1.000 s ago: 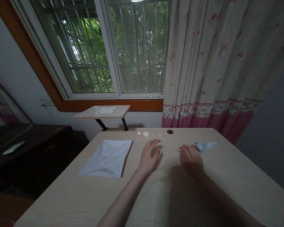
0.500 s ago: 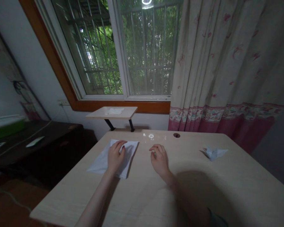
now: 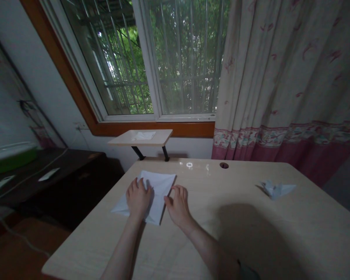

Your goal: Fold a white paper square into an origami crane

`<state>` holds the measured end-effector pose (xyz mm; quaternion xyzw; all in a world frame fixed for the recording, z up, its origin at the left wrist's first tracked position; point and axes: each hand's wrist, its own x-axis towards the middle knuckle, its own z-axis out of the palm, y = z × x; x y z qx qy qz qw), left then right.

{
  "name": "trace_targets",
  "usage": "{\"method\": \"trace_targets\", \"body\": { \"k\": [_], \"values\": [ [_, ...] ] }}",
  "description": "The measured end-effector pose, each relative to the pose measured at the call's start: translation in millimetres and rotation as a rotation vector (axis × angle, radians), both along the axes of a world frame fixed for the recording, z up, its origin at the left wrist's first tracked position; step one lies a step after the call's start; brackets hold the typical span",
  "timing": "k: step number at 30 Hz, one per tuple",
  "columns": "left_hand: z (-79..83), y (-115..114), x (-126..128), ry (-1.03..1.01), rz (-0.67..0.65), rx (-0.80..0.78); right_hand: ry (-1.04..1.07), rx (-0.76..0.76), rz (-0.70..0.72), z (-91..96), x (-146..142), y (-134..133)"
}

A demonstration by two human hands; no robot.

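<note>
A folded sheet of white paper (image 3: 159, 179) lies on the desk, with a pointed corner reaching out to the left. On top of it rests my left hand (image 3: 138, 198), palm down with its fingers spread. At the paper's right edge is my right hand (image 3: 178, 206), its fingers curled, with a gap between thumb and forefinger. The thumb and forefinger tips are at that edge; whether they touch it is hard to tell. An origami bird of pale paper (image 3: 275, 189) stands far to the right, away from both hands.
The light wooden desk (image 3: 210, 237) has a round cable hole (image 3: 224, 165) at its back. A small raised shelf (image 3: 160, 136) holds a white paper piece (image 3: 145, 135). Behind are a barred window and a patterned curtain (image 3: 259, 85). A dark table (image 3: 84, 167) stands at the left.
My right hand has moved left to the paper's right edge. My left hand has shifted slightly left on the paper, its fingers more spread. The view has turned a little left.
</note>
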<state>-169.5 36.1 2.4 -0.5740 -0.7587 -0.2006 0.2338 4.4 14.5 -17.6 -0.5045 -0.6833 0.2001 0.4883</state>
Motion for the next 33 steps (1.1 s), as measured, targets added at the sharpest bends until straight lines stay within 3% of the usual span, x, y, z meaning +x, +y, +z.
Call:
{"method": "trace_targets", "body": {
  "k": [6,13,25,33],
  "values": [
    [-9.4,0,1,-0.004,0.101,-0.076,-0.274,-0.031,0.021,-0.9,0,-5],
    [-5.1,-3,2,-0.008,0.064,-0.060,-0.391,-0.044,0.071,0.7,1,-5],
    [9.3,-10,10,-0.057,-0.054,0.046,-0.241,0.058,0.167,-0.1,6,-7],
    [18.5,-18,17,-0.094,-0.094,0.169,-0.170,0.109,0.136,13.4,11,-15]
  ]
}}
